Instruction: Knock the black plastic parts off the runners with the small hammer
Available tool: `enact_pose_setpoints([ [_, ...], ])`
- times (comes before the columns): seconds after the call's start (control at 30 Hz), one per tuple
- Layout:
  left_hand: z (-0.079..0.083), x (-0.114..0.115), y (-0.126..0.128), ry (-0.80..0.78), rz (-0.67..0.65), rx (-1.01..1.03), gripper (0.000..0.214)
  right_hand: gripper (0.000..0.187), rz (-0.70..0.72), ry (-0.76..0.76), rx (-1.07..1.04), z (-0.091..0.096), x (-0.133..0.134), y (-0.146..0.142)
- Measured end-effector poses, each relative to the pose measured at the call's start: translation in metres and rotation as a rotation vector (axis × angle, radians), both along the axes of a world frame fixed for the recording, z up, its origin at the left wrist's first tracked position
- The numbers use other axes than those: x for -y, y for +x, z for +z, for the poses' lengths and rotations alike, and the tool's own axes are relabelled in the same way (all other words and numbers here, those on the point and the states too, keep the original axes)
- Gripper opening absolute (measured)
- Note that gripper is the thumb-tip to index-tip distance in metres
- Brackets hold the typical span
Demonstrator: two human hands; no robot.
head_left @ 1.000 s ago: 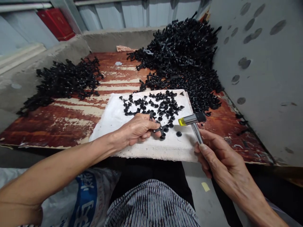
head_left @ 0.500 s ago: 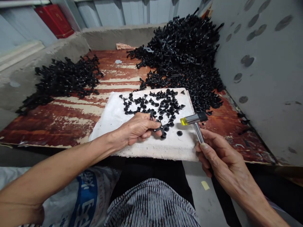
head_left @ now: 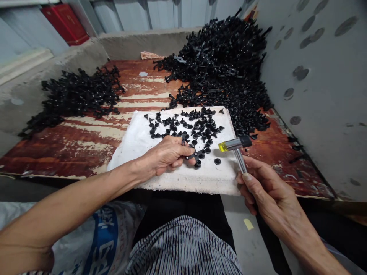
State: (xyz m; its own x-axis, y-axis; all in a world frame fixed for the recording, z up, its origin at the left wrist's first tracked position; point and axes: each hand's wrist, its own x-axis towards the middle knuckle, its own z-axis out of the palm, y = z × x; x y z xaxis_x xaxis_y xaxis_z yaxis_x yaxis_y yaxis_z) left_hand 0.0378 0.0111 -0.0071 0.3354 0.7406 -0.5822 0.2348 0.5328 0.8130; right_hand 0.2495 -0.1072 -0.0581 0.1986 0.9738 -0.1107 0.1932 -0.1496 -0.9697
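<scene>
My left hand [head_left: 169, 154] is closed on a black branched plastic part [head_left: 196, 155], with round feet at its ends, low over the white board [head_left: 172, 179]. My right hand [head_left: 266, 187] grips the metal handle of a small mallet [head_left: 233, 144], which has one yellow face and one black face. The mallet head is raised at the board's right side, apart from the black part. Several small black round-headed pegs [head_left: 202, 124] lie scattered on the board beyond my left hand. One loose peg [head_left: 217, 161] sits alone between the part and the mallet.
A large heap of black parts [head_left: 223, 57] rises at the back right, against a grey spotted panel [head_left: 315, 88]. Another pile [head_left: 82, 91] lies on the left of the worn red-brown tabletop [head_left: 94, 149]. A printed sack [head_left: 106, 236] stands below at left.
</scene>
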Motion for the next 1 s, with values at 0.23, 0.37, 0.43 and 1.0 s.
enact_pose_setpoints([
  [0.23, -0.001, -0.002, 0.001, 0.056, -0.042, -0.071, 0.02, 0.038, 0.058, 0.166, 0.32, 0.006, 0.003, 0.003],
  [0.37, 0.0, -0.006, 0.002, 0.069, -0.057, -0.114, 0.02, 0.043, 0.171, 0.361, 0.518, 0.019, -0.001, -0.001],
  [0.43, 0.001, -0.007, 0.002, 0.063, -0.067, -0.13, 0.02, 0.048, 0.244, 0.446, 0.587, 0.023, -0.005, -0.002],
  [1.0, 0.005, -0.01, 0.003, 0.052, -0.113, -0.101, 0.022, 0.07, 0.235, 0.595, 0.691, 0.045, -0.003, -0.013],
])
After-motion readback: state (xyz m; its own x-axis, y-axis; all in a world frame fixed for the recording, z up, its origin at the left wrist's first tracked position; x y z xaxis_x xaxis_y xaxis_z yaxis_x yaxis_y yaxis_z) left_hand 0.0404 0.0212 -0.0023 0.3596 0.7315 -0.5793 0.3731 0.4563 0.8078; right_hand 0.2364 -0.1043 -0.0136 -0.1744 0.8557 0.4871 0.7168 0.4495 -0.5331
